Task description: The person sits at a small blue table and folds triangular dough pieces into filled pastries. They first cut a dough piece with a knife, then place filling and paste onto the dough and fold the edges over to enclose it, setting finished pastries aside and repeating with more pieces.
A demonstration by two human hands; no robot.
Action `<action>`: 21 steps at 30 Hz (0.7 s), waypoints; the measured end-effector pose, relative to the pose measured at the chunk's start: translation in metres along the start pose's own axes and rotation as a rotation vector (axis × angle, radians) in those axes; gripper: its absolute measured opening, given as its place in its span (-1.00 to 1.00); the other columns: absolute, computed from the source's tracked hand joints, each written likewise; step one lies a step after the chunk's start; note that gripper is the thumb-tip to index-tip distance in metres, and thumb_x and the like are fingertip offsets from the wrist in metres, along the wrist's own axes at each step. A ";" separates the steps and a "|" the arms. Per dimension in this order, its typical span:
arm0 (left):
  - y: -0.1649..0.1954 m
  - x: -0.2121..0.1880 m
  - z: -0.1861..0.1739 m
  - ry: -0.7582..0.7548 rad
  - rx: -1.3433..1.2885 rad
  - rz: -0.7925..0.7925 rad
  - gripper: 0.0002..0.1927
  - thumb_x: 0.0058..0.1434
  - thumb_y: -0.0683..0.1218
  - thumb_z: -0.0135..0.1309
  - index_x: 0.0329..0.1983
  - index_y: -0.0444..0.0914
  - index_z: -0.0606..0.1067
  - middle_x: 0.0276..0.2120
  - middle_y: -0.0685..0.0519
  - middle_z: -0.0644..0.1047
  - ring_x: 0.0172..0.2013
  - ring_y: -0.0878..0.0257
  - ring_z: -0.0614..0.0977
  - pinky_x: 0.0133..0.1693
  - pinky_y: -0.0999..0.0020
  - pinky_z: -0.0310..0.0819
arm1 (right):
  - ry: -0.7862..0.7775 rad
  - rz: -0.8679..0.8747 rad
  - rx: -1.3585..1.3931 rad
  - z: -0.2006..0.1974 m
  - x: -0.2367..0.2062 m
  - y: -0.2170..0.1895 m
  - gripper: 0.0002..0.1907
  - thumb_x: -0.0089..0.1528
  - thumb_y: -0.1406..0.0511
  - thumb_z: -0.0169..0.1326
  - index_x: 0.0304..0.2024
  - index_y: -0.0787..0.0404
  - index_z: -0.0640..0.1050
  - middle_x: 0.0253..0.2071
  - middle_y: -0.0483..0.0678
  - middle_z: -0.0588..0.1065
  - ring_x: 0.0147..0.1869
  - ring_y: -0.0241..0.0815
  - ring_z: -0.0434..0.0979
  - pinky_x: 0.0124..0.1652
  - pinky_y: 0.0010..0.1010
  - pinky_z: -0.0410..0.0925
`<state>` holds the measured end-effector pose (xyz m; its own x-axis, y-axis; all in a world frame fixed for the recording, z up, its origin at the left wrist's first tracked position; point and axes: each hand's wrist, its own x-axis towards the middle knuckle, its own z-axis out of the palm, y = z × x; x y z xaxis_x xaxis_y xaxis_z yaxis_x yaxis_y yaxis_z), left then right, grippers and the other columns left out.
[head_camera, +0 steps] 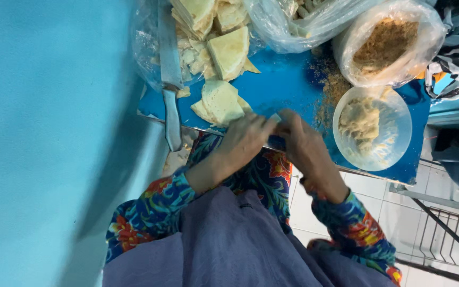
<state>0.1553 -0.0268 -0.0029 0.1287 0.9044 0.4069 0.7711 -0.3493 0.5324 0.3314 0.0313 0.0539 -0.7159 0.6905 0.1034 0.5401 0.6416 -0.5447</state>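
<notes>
Blue wall [43, 133] fills the left side, evenly lit, soft shadow near the table edge. Blue-topped table [288, 79] with metal rim. White tiled floor [367, 202] lower right; dark metal frame [447, 223], possibly a rack.

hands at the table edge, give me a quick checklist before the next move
1. Left hand and right hand together at the table edge: ok.
2. What the fingers pinch between them: cannot tell, blurred.
3. Knife lying apart from both hands: ok.
4. Folded dough pieces close to the left hand: ok.
5. Clear bowl of filling beside the right hand: ok.
6. Table free of crumbs: not ok, crumbs scattered near the bowl.
</notes>
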 end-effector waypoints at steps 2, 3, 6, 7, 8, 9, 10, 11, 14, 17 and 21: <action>0.004 -0.010 0.000 0.033 0.161 0.105 -0.82 0.19 -0.24 0.12 -0.13 -0.31 0.48 -0.26 -0.05 0.51 -0.14 0.06 0.57 -0.10 0.25 0.55 | 0.067 -0.083 -0.067 0.004 -0.007 0.001 -0.53 0.28 0.50 0.09 0.21 0.32 0.28 -0.10 0.16 0.57 -0.01 0.19 0.61 -0.14 -0.13 0.46; 0.004 -0.011 0.000 0.027 0.203 0.118 -0.82 0.18 -0.23 0.12 -0.15 -0.30 0.48 -0.26 -0.04 0.49 -0.14 0.09 0.55 -0.08 0.26 0.52 | 0.081 -0.095 -0.069 0.006 -0.009 0.001 -0.52 0.26 0.50 0.09 0.21 0.33 0.28 -0.10 0.16 0.57 0.00 0.19 0.61 -0.14 -0.13 0.47; 0.003 -0.008 -0.003 0.011 0.331 0.144 -0.84 0.14 -0.20 0.11 -0.20 -0.29 0.48 -0.26 -0.02 0.45 -0.15 0.12 0.49 -0.04 0.28 0.46 | 0.098 -0.138 -0.124 0.009 -0.011 0.005 -0.55 0.26 0.50 0.10 0.18 0.34 0.31 -0.11 0.17 0.56 -0.03 0.19 0.60 -0.16 -0.12 0.46; 0.004 -0.006 -0.004 0.006 0.372 0.146 -0.85 0.13 -0.19 0.11 -0.22 -0.28 0.48 -0.28 -0.02 0.45 -0.15 0.12 0.49 -0.04 0.27 0.45 | 0.102 -0.153 -0.152 0.009 -0.011 0.006 -0.57 0.27 0.50 0.11 0.16 0.33 0.32 -0.12 0.17 0.56 -0.05 0.19 0.60 -0.17 -0.12 0.45; 0.005 -0.004 -0.005 0.001 0.412 0.151 -0.86 0.12 -0.18 0.11 -0.24 -0.28 0.48 -0.29 -0.03 0.44 -0.15 0.11 0.48 -0.04 0.26 0.43 | 0.093 -0.150 -0.130 0.009 -0.011 0.007 -0.56 0.25 0.52 0.09 0.16 0.33 0.31 -0.11 0.16 0.56 -0.03 0.17 0.61 -0.15 -0.14 0.47; 0.008 -0.003 -0.006 -0.025 0.410 0.142 -0.87 0.11 -0.18 0.10 -0.26 -0.27 0.49 -0.29 -0.02 0.45 -0.15 0.11 0.48 -0.04 0.26 0.43 | 0.081 -0.148 -0.107 0.009 -0.012 0.008 -0.55 0.23 0.53 0.07 0.16 0.33 0.31 -0.09 0.15 0.56 -0.01 0.15 0.62 -0.13 -0.17 0.48; 0.012 -0.003 -0.007 -0.050 0.409 0.131 -0.87 0.09 -0.18 0.10 -0.28 -0.27 0.49 -0.29 -0.01 0.45 -0.15 0.12 0.47 -0.03 0.26 0.42 | 0.068 -0.148 -0.084 0.009 -0.013 0.009 -0.54 0.21 0.54 0.04 0.16 0.33 0.31 -0.08 0.13 0.56 0.02 0.13 0.63 -0.12 -0.20 0.50; 0.014 -0.003 -0.009 -0.076 0.408 0.122 -0.87 0.07 -0.18 0.09 -0.30 -0.27 0.50 -0.29 0.00 0.45 -0.15 0.12 0.47 -0.02 0.26 0.42 | 0.083 -0.137 -0.078 0.010 -0.015 0.010 -0.55 0.23 0.52 0.07 0.16 0.33 0.31 -0.10 0.14 0.56 -0.01 0.13 0.62 -0.13 -0.19 0.49; 0.023 -0.009 -0.013 -0.127 0.450 0.115 -0.89 0.13 -0.19 0.10 -0.27 -0.28 0.53 -0.29 -0.02 0.44 -0.16 0.13 0.45 -0.07 0.28 0.38 | 0.115 -0.131 -0.094 0.012 -0.020 0.014 -0.54 0.25 0.49 0.13 0.17 0.32 0.33 -0.16 0.14 0.57 -0.10 0.14 0.62 -0.19 -0.15 0.47; 0.031 -0.015 -0.015 -0.139 0.442 0.091 -0.81 0.26 -0.19 0.08 -0.11 -0.36 0.57 -0.15 -0.04 0.49 -0.04 0.10 0.45 0.01 0.24 0.32 | 0.156 -0.188 -0.210 0.018 -0.025 0.018 -0.53 0.24 0.48 0.13 0.20 0.34 0.35 -0.18 0.14 0.58 -0.16 0.13 0.62 -0.23 -0.15 0.48; 0.039 -0.019 -0.014 -0.121 0.700 0.097 -0.59 0.23 -0.01 0.04 -0.01 -0.39 0.60 0.23 -0.15 0.43 0.27 0.03 0.33 0.29 0.05 0.14 | 0.237 -0.224 -0.413 0.029 -0.031 0.013 -0.52 0.26 0.46 0.12 0.22 0.35 0.35 0.03 0.22 0.56 0.06 0.13 0.63 -0.06 -0.18 0.52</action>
<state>0.1741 -0.0613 0.0202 0.2544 0.9121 0.3215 0.9664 -0.2272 -0.1201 0.3477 0.0080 0.0195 -0.7398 0.5476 0.3909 0.5492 0.8271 -0.1193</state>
